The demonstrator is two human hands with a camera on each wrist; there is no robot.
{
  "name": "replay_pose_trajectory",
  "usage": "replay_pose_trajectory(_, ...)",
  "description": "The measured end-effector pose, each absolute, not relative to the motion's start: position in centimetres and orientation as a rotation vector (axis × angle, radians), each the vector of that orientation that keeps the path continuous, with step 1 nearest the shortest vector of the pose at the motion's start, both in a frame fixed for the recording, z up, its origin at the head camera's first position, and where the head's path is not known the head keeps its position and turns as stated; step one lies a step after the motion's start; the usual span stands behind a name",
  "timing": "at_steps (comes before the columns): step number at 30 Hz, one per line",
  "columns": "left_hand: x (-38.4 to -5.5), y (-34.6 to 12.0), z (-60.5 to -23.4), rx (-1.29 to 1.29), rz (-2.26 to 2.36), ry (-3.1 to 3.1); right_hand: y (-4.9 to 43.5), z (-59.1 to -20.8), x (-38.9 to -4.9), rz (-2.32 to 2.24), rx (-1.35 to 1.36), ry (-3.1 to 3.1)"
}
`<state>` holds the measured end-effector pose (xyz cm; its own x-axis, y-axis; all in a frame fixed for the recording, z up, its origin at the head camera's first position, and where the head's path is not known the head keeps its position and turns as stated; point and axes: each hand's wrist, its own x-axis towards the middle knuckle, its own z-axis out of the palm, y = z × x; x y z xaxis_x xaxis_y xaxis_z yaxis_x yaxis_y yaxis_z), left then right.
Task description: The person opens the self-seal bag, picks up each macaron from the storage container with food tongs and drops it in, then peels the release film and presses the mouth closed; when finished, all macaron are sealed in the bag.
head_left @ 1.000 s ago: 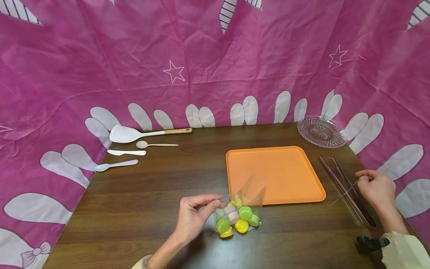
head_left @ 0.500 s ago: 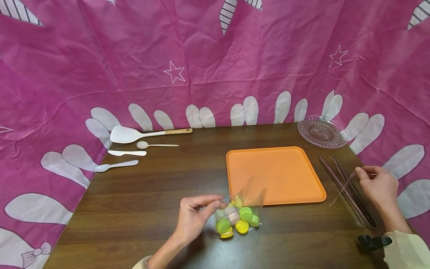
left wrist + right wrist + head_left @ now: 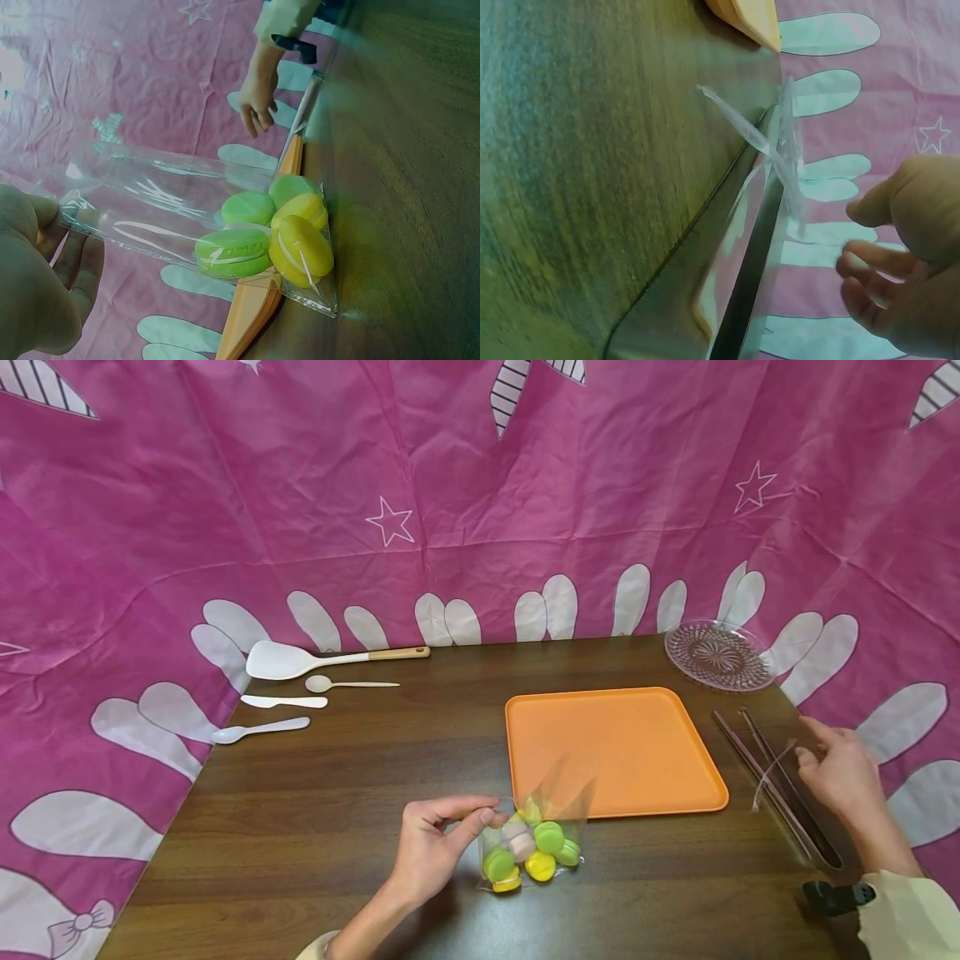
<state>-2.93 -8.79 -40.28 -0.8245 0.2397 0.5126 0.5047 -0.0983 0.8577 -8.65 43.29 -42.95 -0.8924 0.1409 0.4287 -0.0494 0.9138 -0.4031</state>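
In the head view my left hand (image 3: 438,847) pinches the upper edge of a clear plastic bag (image 3: 150,199) between thumb and fingers. Several green, yellow and pale pink macarons (image 3: 549,837) lie in the bag, whose lower end rests on the table beside the tray. My right hand (image 3: 846,781) is off to the right with its fingers extended and nothing in them. Just left of it, a thin clear plastic strip (image 3: 767,777) lies across a pair of metal tongs (image 3: 738,747). The right wrist view shows this strip (image 3: 754,136) apart from the fingertips.
An orange tray (image 3: 615,752) sits behind the bag. At the back right stands a clear patterned plate (image 3: 716,653). Along the left lie a white spatula (image 3: 277,660), a small spoon (image 3: 318,683), a white knife (image 3: 285,702) and a white spoon (image 3: 262,728). Pink cloth surrounds the table.
My right hand has let go of the clear plastic strip, which now lies on the tongs, and its fingers have spread. My left hand and the bag have stayed put.
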Motion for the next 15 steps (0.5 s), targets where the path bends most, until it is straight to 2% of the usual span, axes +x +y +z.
replay_pose_trajectory(4, -2.9, -8.8, -40.2, -0.819, -2.047, -1.974, 43.1, -42.5, -8.6, 0.526, -0.145, -2.591)
replay_pose_trajectory(7, -3.0, -8.8, -40.3, -0.835, -2.042, -1.965, 42.1, -42.0, -8.7, 0.584, -0.107, -2.481)
replay_pose_trajectory(11, -3.0, -8.8, -40.4, -0.844, -2.037, -1.957, 38.9, -40.8, -8.3, 0.728, 0.087, -2.408)
replay_pose_trajectory(15, -2.9, -8.7, -40.2, -0.797, -2.059, -1.982, 33.3, -39.8, -7.2, 1.021, 0.385, -2.488)
